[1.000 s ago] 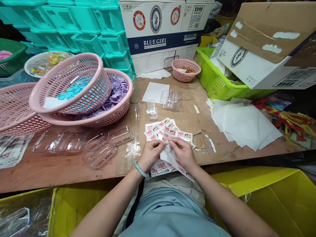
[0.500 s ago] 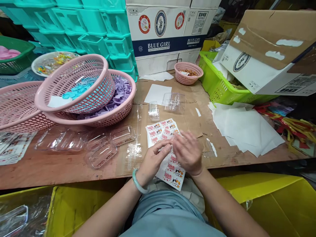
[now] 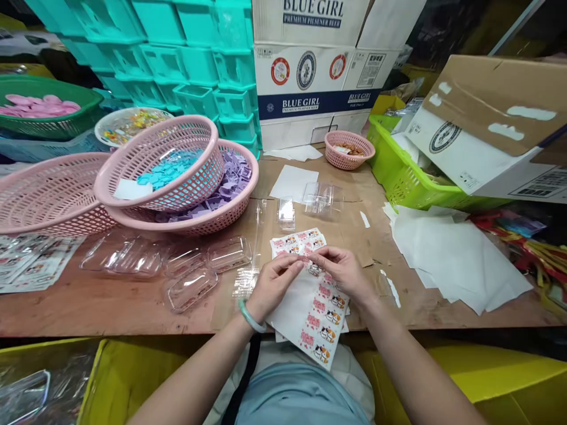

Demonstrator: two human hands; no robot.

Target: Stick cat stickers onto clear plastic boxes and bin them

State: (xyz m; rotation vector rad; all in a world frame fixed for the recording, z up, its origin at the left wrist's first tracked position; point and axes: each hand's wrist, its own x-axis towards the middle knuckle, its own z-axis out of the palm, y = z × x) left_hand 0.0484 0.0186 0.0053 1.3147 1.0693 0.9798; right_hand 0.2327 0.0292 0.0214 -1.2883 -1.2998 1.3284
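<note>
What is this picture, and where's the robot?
There's no robot! These are a person's own bare hands, seen by a camera on their head that looks forward and down. The left hand, with a pale green bangle on its wrist, and the right hand meet at the fingertips above a printed sheet. Anything pinched there is too small to tell. On the table are clear plastic trays, white papers and pink baskets with blue pieces and purple pieces.
</note>
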